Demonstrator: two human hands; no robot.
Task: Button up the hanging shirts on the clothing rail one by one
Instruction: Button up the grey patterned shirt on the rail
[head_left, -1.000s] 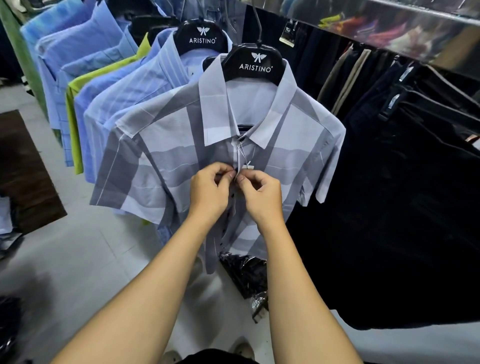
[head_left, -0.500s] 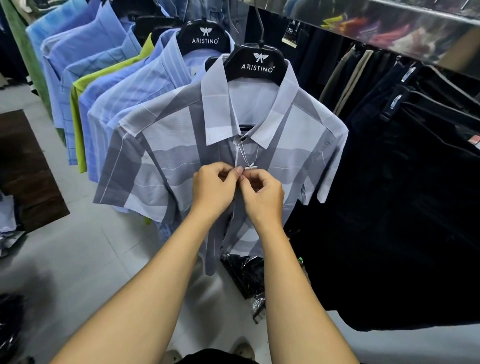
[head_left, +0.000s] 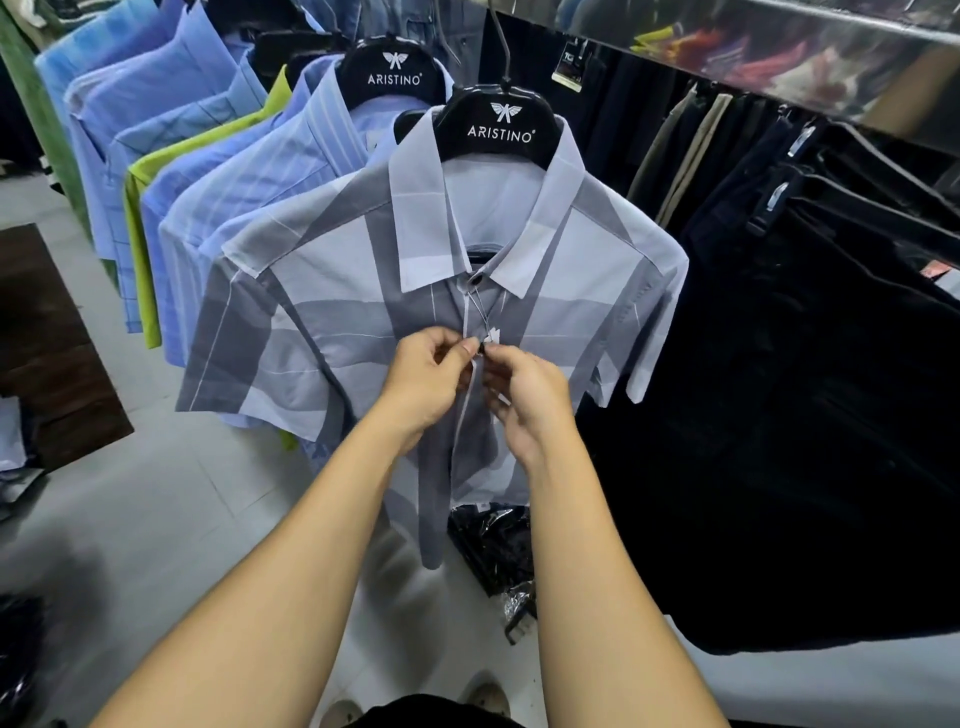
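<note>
At the front of the rail, the grey-and-pale-blue checked shirt (head_left: 322, 332) hangs facing me on a black hanger (head_left: 498, 130) printed ARISTINO, and I have both hands at its front opening, just below the collar. My left hand (head_left: 421, 384) pinches one front edge between thumb and forefinger, and my right hand (head_left: 530, 400), fingers curled, pinches the other edge against it. A small white tag (head_left: 492, 335) on a thin string hangs just above my fingertips. The dark collar button (head_left: 474, 280) looks fastened, and below my hands the front strip hangs loose. Behind this shirt, to the left, a second ARISTINO hanger (head_left: 394, 73) carries a striped blue shirt (head_left: 234, 171), then a lime green shirt (head_left: 140, 260) and more blue ones. Dark trousers (head_left: 805, 415) hang to the right. On the pale tiled floor (head_left: 130, 519) under the shirt lies a crinkled clear plastic bag (head_left: 493, 545) with dark cloth inside it, and a dark mat (head_left: 47, 353) lies far left.
</note>
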